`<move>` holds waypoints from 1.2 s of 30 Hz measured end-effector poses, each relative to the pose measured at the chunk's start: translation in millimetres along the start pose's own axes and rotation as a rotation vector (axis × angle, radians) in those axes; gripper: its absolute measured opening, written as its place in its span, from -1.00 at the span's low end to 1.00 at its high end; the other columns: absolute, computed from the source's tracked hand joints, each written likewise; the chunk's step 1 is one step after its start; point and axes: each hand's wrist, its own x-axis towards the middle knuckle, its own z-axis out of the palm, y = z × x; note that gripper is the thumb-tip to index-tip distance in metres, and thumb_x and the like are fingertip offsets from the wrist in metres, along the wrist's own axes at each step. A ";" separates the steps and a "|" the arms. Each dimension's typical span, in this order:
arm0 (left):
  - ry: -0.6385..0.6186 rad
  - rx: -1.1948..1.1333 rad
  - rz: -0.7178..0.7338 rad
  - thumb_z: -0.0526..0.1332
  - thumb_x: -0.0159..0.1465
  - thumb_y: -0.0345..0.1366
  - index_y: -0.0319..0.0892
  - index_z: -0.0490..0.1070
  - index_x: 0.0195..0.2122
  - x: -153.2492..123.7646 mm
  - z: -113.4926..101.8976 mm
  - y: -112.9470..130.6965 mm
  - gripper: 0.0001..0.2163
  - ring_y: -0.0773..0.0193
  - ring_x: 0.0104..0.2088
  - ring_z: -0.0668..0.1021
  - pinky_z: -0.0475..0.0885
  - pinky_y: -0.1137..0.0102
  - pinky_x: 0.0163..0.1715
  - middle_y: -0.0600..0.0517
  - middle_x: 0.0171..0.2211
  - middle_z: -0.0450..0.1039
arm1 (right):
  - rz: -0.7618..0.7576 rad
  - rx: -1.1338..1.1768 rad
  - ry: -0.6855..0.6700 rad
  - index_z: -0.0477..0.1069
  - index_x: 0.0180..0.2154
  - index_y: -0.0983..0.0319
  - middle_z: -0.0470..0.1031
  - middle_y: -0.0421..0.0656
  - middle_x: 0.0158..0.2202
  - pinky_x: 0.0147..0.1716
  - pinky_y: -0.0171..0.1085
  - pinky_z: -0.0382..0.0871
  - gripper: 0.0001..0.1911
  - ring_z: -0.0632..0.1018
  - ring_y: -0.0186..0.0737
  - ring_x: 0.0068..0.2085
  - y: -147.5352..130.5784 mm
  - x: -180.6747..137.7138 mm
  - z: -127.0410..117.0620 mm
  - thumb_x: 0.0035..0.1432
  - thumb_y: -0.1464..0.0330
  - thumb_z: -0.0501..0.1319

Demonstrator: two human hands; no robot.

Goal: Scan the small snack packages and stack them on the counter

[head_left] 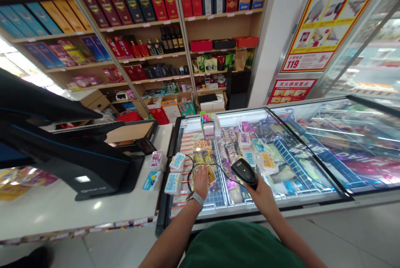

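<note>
My right hand [261, 195] grips a black handheld barcode scanner [244, 172] above the glass lid of a chest freezer [325, 195]. Its black cable [189, 176] loops across the lid toward my left side. My left hand [201, 181], with a watch on the wrist, rests fingers-down on the glass near a yellow packet [211, 175]; whether it grips the packet I cannot tell. Several small plastic-wrapped packs [173, 183] lie to its left on the lid and on the counter edge.
A white counter [46, 214] on the left carries a black point-of-sale terminal [71, 151]. Shelves [150, 22] of boxed bottles and goods fill the back wall. Red posters [328, 14] hang at the right beside a glass-door cooler [371, 60].
</note>
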 end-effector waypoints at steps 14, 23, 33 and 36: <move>-0.030 -0.145 -0.048 0.39 -0.16 -0.34 -0.19 0.14 0.17 1.9 -3.2 -3.3 -0.18 -0.04 0.07 0.35 0.29 0.14 0.04 -0.17 0.05 0.27 | 0.041 -0.003 -0.016 0.38 -0.12 0.25 0.58 -0.06 -0.26 -0.26 -0.18 0.42 -0.63 0.58 0.00 -0.20 -3.2 -5.0 -2.1 0.07 0.19 0.11; -0.238 -0.975 -0.239 0.32 -0.10 -0.40 -0.21 0.18 0.14 7.0 -8.5 -30.4 -0.28 0.09 0.06 0.42 0.29 0.15 0.09 -0.14 0.05 0.35 | 0.002 -0.028 -0.053 0.38 -0.13 0.26 0.57 -0.05 -0.27 -0.25 -0.18 0.41 -0.63 0.58 0.01 -0.20 -9.6 -3.7 6.6 0.08 0.19 0.11; -0.558 -1.757 -0.306 0.30 -0.09 -0.40 -0.04 0.26 0.15 -0.7 -37.5 -51.0 -0.30 0.07 0.06 0.42 0.32 0.13 0.03 -0.09 0.07 0.38 | -0.036 0.011 -0.117 0.41 -0.12 0.25 0.58 -0.07 -0.26 -0.23 -0.16 0.41 -0.64 0.58 -0.01 -0.20 -15.5 -1.5 9.8 0.05 0.23 0.14; -0.576 -1.844 -0.312 0.31 -0.12 -0.41 -0.05 0.31 0.09 -1.3 -41.2 -54.6 -0.34 0.03 0.09 0.39 0.26 0.03 0.09 -0.07 0.07 0.39 | -0.048 0.024 -0.161 0.41 -0.09 0.25 0.59 -0.08 -0.25 -0.21 -0.16 0.41 -0.62 0.58 -0.01 -0.18 -16.7 -1.0 8.1 0.04 0.26 0.15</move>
